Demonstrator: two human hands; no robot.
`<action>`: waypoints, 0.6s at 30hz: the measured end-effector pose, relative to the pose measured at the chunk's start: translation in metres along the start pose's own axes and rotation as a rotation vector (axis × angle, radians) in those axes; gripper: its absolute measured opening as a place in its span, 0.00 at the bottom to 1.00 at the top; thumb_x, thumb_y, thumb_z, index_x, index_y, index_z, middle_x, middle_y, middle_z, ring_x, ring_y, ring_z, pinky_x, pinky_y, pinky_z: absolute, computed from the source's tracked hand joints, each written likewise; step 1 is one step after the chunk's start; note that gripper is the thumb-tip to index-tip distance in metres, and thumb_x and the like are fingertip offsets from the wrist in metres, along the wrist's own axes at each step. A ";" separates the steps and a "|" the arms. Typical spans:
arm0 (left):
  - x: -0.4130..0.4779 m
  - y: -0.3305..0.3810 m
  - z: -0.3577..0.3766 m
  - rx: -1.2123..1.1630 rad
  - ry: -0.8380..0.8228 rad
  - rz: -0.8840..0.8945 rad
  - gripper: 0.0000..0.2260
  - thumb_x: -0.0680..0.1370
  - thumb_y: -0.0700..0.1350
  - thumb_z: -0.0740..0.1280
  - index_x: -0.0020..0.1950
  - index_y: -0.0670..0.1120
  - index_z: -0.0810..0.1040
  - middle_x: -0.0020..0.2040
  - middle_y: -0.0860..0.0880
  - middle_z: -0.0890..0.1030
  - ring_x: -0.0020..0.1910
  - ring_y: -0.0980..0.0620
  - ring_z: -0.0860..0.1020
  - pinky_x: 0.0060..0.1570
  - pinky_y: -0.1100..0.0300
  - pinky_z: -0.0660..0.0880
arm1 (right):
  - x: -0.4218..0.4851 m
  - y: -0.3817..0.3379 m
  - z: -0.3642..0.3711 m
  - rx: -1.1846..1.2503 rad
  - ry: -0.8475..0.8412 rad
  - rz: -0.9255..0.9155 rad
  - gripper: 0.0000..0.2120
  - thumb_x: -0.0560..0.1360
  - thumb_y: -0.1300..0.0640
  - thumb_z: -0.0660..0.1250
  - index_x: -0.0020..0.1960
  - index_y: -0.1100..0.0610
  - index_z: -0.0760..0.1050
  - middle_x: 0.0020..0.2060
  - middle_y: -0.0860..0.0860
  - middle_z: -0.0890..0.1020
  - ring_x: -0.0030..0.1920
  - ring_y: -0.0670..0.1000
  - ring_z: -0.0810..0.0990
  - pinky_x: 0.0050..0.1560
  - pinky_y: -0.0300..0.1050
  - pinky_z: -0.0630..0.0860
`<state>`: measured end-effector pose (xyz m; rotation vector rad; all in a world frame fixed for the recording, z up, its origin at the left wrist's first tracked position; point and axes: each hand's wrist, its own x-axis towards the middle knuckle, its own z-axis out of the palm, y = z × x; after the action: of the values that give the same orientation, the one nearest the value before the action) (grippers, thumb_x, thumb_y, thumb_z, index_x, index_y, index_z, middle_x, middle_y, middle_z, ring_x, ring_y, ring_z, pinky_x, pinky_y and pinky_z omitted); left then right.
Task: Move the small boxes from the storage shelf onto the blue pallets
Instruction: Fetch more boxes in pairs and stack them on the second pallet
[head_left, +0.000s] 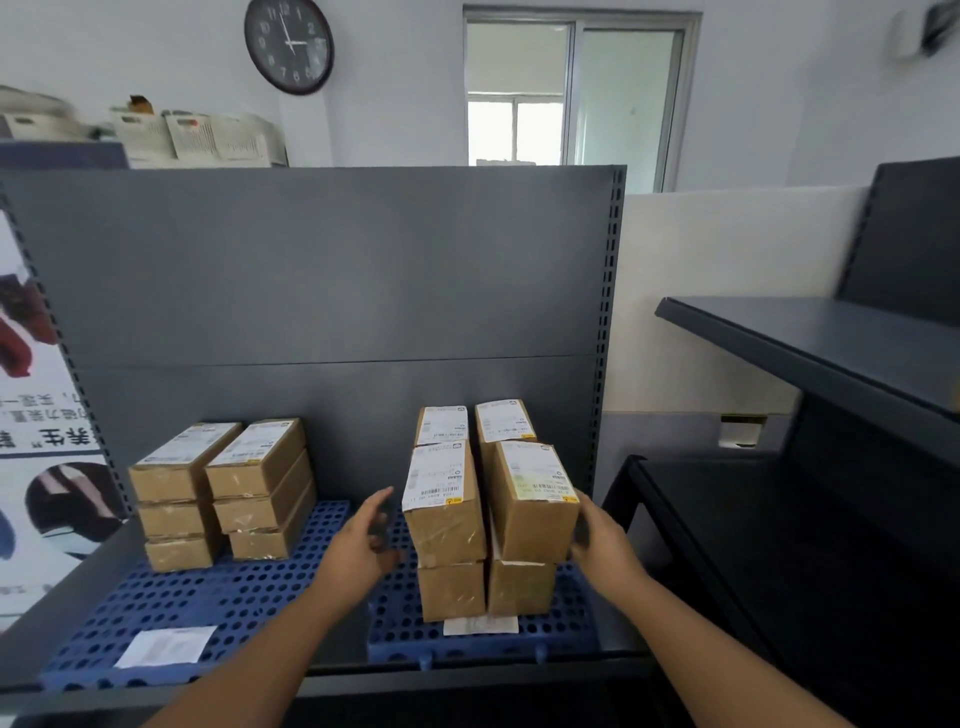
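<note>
Two blue perforated pallets lie on the grey shelf, the left pallet (171, 597) and the right pallet (519, 636). Two stacks of small brown boxes (223, 488), three high each, stand on the left pallet. The right pallet holds several labelled boxes in front and rear stacks. The top front-right box (535, 499) sits askew on its stack. My right hand (602, 540) presses against this box's right side, thumb at its upper corner. My left hand (363, 540) hovers open, just left of the front-left stack (447, 519) and not touching it.
A loose white label (166, 646) lies on the left pallet's front, and another paper (480, 625) lies under the right stacks. A dark, bare shelf unit (831, 338) stands to the right. The grey back panel (332, 270) rises behind the boxes, and a poster stands at the far left.
</note>
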<state>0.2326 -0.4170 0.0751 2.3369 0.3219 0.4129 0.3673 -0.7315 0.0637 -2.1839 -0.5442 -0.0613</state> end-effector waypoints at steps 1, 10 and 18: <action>0.002 -0.001 -0.002 -0.029 0.004 -0.020 0.39 0.70 0.42 0.76 0.75 0.61 0.60 0.63 0.53 0.74 0.53 0.55 0.79 0.43 0.62 0.75 | 0.003 0.002 -0.002 0.021 0.009 -0.007 0.35 0.74 0.63 0.69 0.72 0.36 0.61 0.66 0.47 0.74 0.64 0.47 0.74 0.63 0.50 0.75; 0.037 0.010 -0.024 -0.542 -0.132 -0.177 0.28 0.75 0.42 0.72 0.69 0.63 0.68 0.67 0.54 0.73 0.56 0.51 0.81 0.52 0.48 0.79 | 0.033 0.005 -0.033 0.382 -0.127 0.091 0.33 0.74 0.59 0.72 0.66 0.29 0.63 0.66 0.47 0.74 0.67 0.52 0.73 0.59 0.54 0.79; 0.069 0.023 -0.026 -0.920 -0.347 -0.346 0.28 0.68 0.51 0.76 0.66 0.63 0.72 0.65 0.46 0.79 0.60 0.38 0.79 0.54 0.35 0.76 | 0.073 -0.008 -0.052 0.781 -0.372 0.222 0.30 0.76 0.64 0.69 0.68 0.35 0.67 0.69 0.50 0.71 0.60 0.55 0.80 0.51 0.60 0.81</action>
<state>0.2880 -0.3934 0.1230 1.3782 0.2776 -0.0363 0.4380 -0.7405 0.1188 -1.4685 -0.4254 0.5917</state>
